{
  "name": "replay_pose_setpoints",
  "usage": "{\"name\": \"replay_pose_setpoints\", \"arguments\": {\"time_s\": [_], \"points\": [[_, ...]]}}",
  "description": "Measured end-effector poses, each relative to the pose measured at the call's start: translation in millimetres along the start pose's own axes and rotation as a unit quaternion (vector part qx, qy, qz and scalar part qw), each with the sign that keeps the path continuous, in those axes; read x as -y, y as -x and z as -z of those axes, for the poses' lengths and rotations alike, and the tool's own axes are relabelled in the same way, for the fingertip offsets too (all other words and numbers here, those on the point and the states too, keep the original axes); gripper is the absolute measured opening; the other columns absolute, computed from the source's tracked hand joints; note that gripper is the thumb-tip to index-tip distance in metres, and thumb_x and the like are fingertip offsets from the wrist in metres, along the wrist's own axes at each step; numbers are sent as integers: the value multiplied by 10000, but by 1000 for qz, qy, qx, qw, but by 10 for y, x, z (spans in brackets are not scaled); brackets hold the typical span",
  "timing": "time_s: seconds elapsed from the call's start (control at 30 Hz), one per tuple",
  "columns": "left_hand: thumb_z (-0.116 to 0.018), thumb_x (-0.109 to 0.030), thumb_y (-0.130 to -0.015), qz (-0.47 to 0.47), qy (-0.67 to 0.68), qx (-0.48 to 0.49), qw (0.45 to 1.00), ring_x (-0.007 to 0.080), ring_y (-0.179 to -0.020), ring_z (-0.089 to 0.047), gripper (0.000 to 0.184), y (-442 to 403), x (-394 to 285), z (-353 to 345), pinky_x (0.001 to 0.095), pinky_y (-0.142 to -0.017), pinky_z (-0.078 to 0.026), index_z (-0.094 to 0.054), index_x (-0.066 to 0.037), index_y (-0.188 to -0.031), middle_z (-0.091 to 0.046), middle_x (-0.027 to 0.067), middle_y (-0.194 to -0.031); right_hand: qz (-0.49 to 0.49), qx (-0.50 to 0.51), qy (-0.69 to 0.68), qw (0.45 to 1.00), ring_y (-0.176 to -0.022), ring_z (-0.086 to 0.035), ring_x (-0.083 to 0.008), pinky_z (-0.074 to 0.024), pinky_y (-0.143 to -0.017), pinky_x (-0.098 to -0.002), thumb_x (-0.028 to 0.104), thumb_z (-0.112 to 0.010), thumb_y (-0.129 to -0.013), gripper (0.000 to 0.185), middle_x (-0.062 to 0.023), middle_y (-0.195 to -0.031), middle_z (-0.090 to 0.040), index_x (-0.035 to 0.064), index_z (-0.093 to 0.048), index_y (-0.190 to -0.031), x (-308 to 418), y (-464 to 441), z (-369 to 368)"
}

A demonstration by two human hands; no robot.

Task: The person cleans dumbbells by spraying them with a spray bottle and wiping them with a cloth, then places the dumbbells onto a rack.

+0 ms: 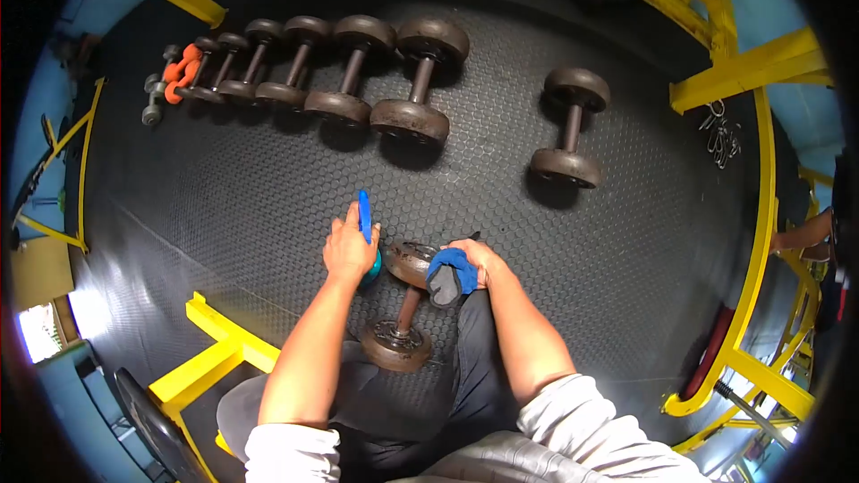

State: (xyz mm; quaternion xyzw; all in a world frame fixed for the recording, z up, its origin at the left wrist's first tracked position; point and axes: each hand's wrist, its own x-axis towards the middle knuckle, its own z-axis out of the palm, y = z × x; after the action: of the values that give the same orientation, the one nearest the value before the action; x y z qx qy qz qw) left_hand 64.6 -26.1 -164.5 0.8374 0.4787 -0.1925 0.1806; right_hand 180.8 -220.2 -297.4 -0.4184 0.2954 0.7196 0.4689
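My left hand [350, 250] is closed around what looks like a spray bottle [364, 213]. Its long blue top points away from me, and a bit of its teal body shows below my fingers. A bunched blue and grey cloth [452, 275] is in my right hand [480, 261], against the far head of a brown dumbbell [409, 306]. That dumbbell stretches between my legs, its near head close to my left knee. The cloth partly covers the far head. Something small and dark sticks out by my right fingertips, too little of it showing to name.
A row of brown dumbbells [352, 72] crosses the black rubber floor [268, 179], with orange dumbbells [186, 72] and grey ones [152, 100] at its left end. Another brown dumbbell [572, 130] lies apart on the right. Yellow frames [228, 349] surround me; metal clips [719, 136] lie right.
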Motion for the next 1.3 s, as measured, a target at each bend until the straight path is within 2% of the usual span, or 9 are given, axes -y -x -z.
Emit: {"name": "replay_pose_setpoints", "arguments": {"time_s": [0.27,0.47,0.57,0.67,0.87,0.97,1.07,1.2,1.3], "points": [[-556,-519,-849,185,100,80,974,372,-1113,-563,735,25,53,-480,447,-936,-440,-278,-182,-1441,-588,212,-1198,17,109,-103,989,-753,-684,-230,-583,-703,-402,178,-504,-919,236,-127,-867,-685,-20,-622,-972,-204,121,-77],[-542,-486,-875,255,243,85,932,346,-1123,-565,682,-48,327,-639,423,-945,-434,-309,-192,-1444,-585,178,-1226,80,33,-158,984,-790,-656,-257,-566,-665,-476,99,-562,-890,234,-139,-913,-620,23,-456,-1084,-465,152,-292],[-576,-434,-874,230,199,77,950,346,-1123,-562,640,0,31,-428,403,-950,-430,-346,-209,-1427,-589,177,-1213,133,-100,-182,969,-788,-620,-221,-556,-643,-444,112,-598,-849,337,-97,-930,-562,139,-370,-1096,-647,385,-432],[-577,-431,-874,211,238,91,944,354,-1125,-557,630,88,22,-423,406,-954,-426,-368,-188,-1415,-587,185,-1212,176,-207,-186,944,-754,-609,-220,-541,-612,-439,87,-607,-830,374,-88,-919,-552,140,-346,-1091,-817,757,-749],[-625,-232,-894,222,396,22,891,230,-1029,-601,530,440,147,-33,334,-896,-449,-433,-83,-1365,-630,138,-1124,274,-226,-145,924,-789,-565,-182,-506,-632,-344,-18,-641,-785,508,-90,-941,-509,163,-283,-1097,-1093,1166,-1208],[-635,-205,-901,184,508,-62,839,117,-820,-559,364,621,204,154,274,-769,-465,-533,-32,-1204,-611,35,-927,386,-278,134,869,-1024,-481,-197,-441,-859,-331,-2,-722,-704,779,-133,-1120,-452,41,-208,-1289,-1056,1498,-1365],[-625,-207,-909,125,560,-88,814,107,-843,-548,303,708,206,46,268,-769,-454,-553,-28,-1142,-599,14,-935,468,-256,240,811,-1074,-454,-217,-380,-951,-347,27,-749,-667,859,-139,-1153,-441,3,-184,-1313,-957,1698,-1304],[-576,-161,-936,60,622,-93,775,98,-890,-531,296,693,-54,-238,257,-800,-438,-525,-22,-1192,-585,12,-954,484,-236,254,803,-1142,-457,-259,-356,-1002,-369,84,-763,-661,921,-187,-1216,-450,-20,-174,-1361,-822,1559,-798],[-573,-139,-933,-20,567,-96,818,119,-835,-563,354,622,-119,-224,281,-779,-472,-491,-39,-1262,-589,20,-957,472,-246,231,815,-1125,-486,-275,-388,-984,-384,152,-805,-659,1011,-213,-1223,-470,-24,-137,-1397,-668,1518,-657]]}}
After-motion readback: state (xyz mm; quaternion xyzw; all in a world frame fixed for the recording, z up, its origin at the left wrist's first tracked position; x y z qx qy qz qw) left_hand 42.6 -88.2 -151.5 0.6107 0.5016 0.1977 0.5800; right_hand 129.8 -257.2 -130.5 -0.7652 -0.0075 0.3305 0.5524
